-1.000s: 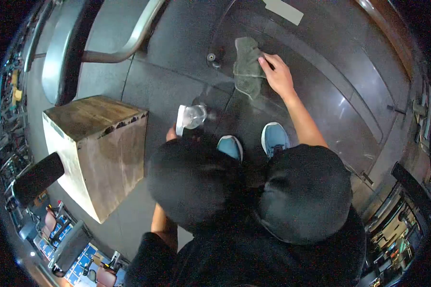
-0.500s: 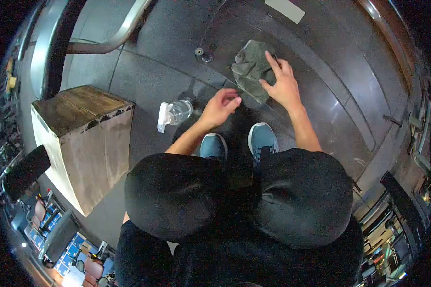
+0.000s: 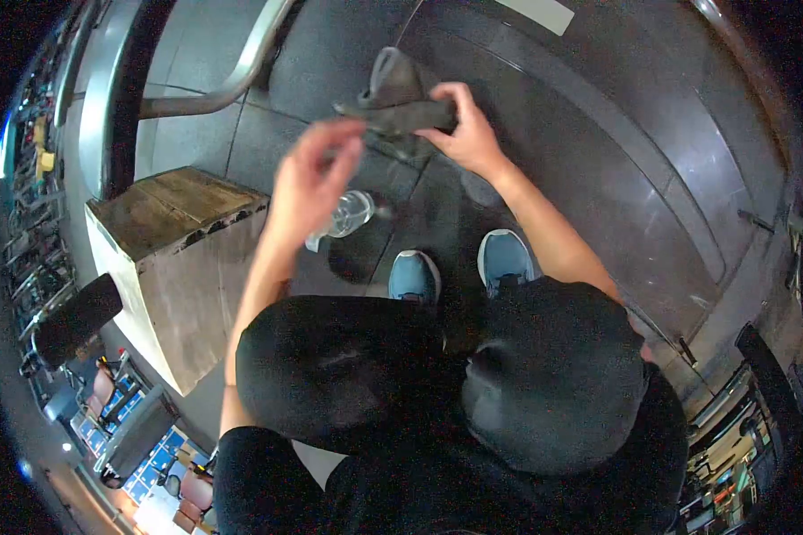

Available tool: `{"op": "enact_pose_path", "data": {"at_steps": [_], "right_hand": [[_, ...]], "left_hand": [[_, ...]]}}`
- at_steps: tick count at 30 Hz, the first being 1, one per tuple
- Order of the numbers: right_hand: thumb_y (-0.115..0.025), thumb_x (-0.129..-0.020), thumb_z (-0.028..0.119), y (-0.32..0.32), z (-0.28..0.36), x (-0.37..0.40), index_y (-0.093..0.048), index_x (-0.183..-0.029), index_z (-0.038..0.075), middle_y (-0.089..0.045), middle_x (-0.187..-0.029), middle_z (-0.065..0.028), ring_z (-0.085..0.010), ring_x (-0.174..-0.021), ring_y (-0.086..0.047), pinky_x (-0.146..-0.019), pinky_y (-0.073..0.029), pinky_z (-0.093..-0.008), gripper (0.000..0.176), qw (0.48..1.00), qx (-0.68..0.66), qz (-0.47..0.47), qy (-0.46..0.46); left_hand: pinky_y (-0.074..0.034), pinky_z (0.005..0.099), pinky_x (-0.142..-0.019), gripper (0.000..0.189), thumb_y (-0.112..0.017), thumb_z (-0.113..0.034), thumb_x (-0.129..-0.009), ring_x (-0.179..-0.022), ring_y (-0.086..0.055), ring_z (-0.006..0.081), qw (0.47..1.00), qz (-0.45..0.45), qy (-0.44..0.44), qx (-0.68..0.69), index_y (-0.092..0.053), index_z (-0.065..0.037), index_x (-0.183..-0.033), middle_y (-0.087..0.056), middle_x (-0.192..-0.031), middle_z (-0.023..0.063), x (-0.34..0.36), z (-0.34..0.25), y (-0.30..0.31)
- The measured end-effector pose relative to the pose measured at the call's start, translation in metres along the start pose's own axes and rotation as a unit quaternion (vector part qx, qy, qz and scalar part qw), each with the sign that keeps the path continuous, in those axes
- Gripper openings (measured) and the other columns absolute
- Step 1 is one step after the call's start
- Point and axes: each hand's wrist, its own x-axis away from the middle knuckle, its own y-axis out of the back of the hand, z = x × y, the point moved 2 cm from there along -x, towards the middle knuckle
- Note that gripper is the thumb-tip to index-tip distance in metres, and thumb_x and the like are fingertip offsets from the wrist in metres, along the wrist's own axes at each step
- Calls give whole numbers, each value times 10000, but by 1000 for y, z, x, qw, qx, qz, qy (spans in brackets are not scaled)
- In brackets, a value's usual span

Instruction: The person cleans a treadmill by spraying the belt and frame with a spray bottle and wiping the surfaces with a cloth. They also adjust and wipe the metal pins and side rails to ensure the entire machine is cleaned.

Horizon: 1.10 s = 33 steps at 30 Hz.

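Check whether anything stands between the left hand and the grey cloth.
Nothing visible does. The left hand, blurred, is beside the grey cloth, which the right hand holds; whether it touches is unclear. The clear bottle lies outside that gap.

1. Big wooden box (image 3: 196, 299) over on the left, scuffed brown top, paler sides, dark chipped bits along the top edge.
2. Black pad (image 3: 78, 319) right by its pale left side, can't tell if they're touching.
3. Behind the box there's a tall black-and-silver upright (image 3: 107, 107) with a bent metal tube (image 3: 260, 55) coming off it.
4. White strip (image 3: 540, 13) way up top, cut off by the frame edge.
5. Something small and yellow (image 3: 45, 161) far left, too blurry to call.
6. Dark pad (image 3: 769, 366) at far right, cluttered gear (image 3: 740, 437) below it.
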Motion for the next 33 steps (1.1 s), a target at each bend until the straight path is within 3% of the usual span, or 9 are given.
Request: {"op": "enact_pose_path", "data": {"at_steps": [3, 7, 12, 14, 17, 21, 24, 30, 33], "right_hand": [[-892, -751, 172, -34, 16, -21, -584, -1319, 80, -589, -1274, -159, -383, -1280, -542, -1082, -459, -441, 653, 991, 28, 9, 130], [-884, -736, 176, -59, 4, -35, -599, -1345, 52, -585, -1291, -159, -379, -1252, -544, -1057, -480, -452, 684, 984, 120, 33, 125], [-852, -739, 126, -67, -32, -25, -674, -1289, 115, -604, -1241, -127, -370, -1181, -554, -1022, -489, -447, 578, 982, 143, 49, 114], [-839, -755, 116, -62, -36, -24, -680, -1296, 113, -598, -1243, -122, -355, -1194, -540, -1044, -476, -433, 564, 973, 189, 78, 105], [-779, -766, 50, -51, -44, -33, -689, -1295, 119, -588, -1248, -117, -352, -1207, -529, -1061, -465, -424, 541, 969, 198, 112, 92], [-717, -744, -15, -47, -43, -40, -680, -1281, 49, -581, -1274, -141, -355, -1225, -532, -1076, -460, -421, 542, 972, 174, 143, 74], [-742, -746, 14, -45, -25, -43, -673, -1227, -34, -587, -1311, -162, -371, -1257, -537, -1078, -460, -417, 488, 982, 137, 112, 62], [-823, -714, 50, -59, -29, -27, -710, -1164, -15, -625, -1210, -159, -361, -1155, -576, -1012, -497, -417, 469, 981, 144, 91, 95], [-826, -710, 53, -62, -35, -20, -716, -1158, -16, -626, -1165, -154, -361, -1136, -575, -1002, -497, -427, 466, 973, 190, 65, 111]], "left_hand": [[-564, 351, -886, 254, -690, -191, -994, -1069, -714, 238, 996, -36, -7, -82, -732, -44, -1196, -736, -1165, 132, -54, 25, 13], [-581, 382, -813, 246, -762, -209, -920, -971, -728, 318, 980, -26, -61, -186, -774, -54, -1110, -741, -1101, 170, -86, 46, 0], [-581, 379, -820, 331, -811, -257, -892, -971, -737, 267, 974, -86, -124, -170, -768, -113, -1187, -753, -1147, 103, -80, 51, 7], [-579, 364, -812, 342, -812, -268, -897, -925, -737, 207, 987, -16, 0, -160, -767, -125, -1205, -766, -1078, 109, -70, 56, 10], [-566, 324, -795, 349, -800, -290, -913, -857, -723, 143, 996, 51, 2, -78, -763, -134, -1222, -775, -965, 112, -68, 91, 11], [-548, 303, -753, 318, -780, -293, -932, -791, -704, 121, 990, -12, 33, -136, -768, -122, -1201, -765, -869, 117, -64, 73, 13], [-572, 372, -780, 270, -768, -228, -906, -853, -748, 297, 995, -18, 63, -71, -775, -47, -1106, -767, -993, 158, -65, 72, 8], [-568, 379, -778, 177, -710, -90, -871, -854, -722, 360, 983, -50, -125, -127, -769, -27, -1025, -752, -957, 147, -74, 79, -8], [-565, 346, -744, 206, -754, -113, -870, -775, -720, 264, 981, -66, -129, -133, -793, -87, -1071, -737, -902, 128, -74, 79, -10]]}}
